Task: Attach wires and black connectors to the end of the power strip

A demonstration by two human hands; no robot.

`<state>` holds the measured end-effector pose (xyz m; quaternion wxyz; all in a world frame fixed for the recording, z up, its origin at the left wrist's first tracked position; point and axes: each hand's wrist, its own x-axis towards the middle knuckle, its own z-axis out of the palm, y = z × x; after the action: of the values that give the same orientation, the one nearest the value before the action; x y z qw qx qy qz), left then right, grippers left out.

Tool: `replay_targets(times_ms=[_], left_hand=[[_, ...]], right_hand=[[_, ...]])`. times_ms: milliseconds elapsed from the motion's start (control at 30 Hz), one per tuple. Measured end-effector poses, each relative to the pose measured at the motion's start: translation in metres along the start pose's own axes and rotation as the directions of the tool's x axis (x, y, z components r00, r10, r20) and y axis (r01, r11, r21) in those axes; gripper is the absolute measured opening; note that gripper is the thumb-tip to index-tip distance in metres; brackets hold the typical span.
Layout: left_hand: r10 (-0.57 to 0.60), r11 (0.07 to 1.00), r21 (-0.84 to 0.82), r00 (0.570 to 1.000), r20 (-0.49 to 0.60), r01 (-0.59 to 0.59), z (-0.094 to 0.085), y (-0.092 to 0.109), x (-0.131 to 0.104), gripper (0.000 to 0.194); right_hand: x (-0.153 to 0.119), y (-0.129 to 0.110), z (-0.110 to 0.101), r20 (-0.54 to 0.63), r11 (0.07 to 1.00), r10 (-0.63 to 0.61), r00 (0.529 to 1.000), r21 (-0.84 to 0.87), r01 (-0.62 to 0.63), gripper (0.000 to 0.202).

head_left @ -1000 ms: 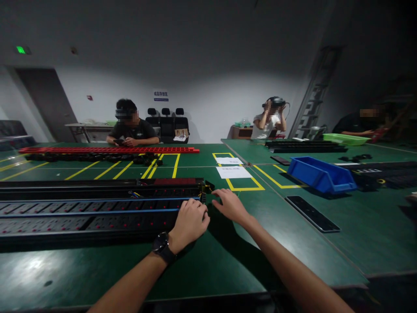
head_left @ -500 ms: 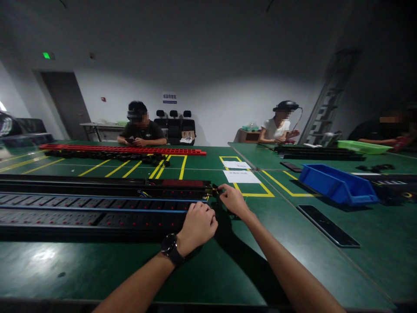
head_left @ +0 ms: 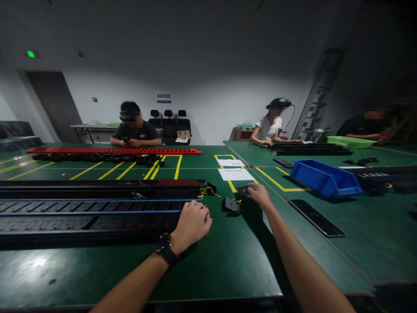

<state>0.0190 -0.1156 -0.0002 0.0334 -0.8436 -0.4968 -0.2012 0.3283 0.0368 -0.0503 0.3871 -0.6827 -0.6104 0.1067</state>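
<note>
Long black power strips (head_left: 124,221) with rows of sockets and small red dots lie across the left of the table. My left hand (head_left: 194,221) rests with curled fingers over the right end of the nearer strip. Farther back, an open black housing (head_left: 156,191) has coloured wires, and a short yellow wire and black piece (head_left: 211,188) stick out of its end. My right hand (head_left: 260,195) pinches a small flat black part (head_left: 243,190) just above the table. Between the hands stands a small black boxy part (head_left: 230,206).
At right are a phone (head_left: 316,217), a blue bin (head_left: 325,180) and a green tray (head_left: 350,142). White papers (head_left: 236,174) lie on yellow tape outlines. A red lattice strip (head_left: 114,151) lies at the far left. Several people sit across the green table (head_left: 228,269).
My right hand has moved right, away from the housing's end, and now holds the flat black part beside the boxy one. My left hand stays on the strip's end. The view has shifted slightly.
</note>
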Motion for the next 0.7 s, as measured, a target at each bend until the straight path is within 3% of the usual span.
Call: replay_targets(times_ms=[100, 267, 367, 433, 500, 600, 700], left_hand=[[0.002, 1.0, 0.006, 1.0, 0.003, -0.002, 0.0, 0.0, 0.0, 0.022], [0.001, 1.0, 0.021, 1.0, -0.004, -0.001, 0.0, 0.0, 0.0, 0.023], [0.002, 1.0, 0.023, 1.0, -0.003, -0.002, 0.001, 0.0, 0.0, 0.022], [0.004, 1.0, 0.022, 1.0, -0.006, -0.004, 0.002, 0.0, -0.001, 0.021], [0.005, 1.0, 0.027, 1.0, -0.012, -0.004, 0.003, -0.001, -0.001, 0.021], [0.004, 0.999, 0.046, 1.0, -0.025, -0.003, 0.005, -0.001, -0.002, 0.021], [0.0, 0.999, 0.053, 1.0, -0.027, 0.002, 0.006, -0.001, -0.001, 0.021]], right_hand=[[-0.007, -0.005, 0.0, 0.007, 0.99, 0.044, 0.999, -0.133, -0.042, 0.028], [-0.02, -0.021, 0.0, 0.108, 0.946, 0.037, 0.994, -0.325, 0.0, 0.044], [-0.028, -0.04, 0.001, 0.075, 0.861, 0.061, 0.995, -0.509, -0.015, 0.038], [-0.033, -0.058, 0.005, 0.035, 0.81, -0.022, 0.999, -0.586, 0.038, 0.034], [-0.036, -0.079, 0.015, 0.054, 0.8, -0.175, 0.983, -0.574, 0.174, 0.034], [-0.038, -0.107, 0.04, 0.221, 0.808, -0.355, 0.908, -0.416, 0.417, 0.039], [-0.033, -0.123, 0.064, 0.265, 0.828, -0.34, 0.902, -0.37, 0.421, 0.031]])
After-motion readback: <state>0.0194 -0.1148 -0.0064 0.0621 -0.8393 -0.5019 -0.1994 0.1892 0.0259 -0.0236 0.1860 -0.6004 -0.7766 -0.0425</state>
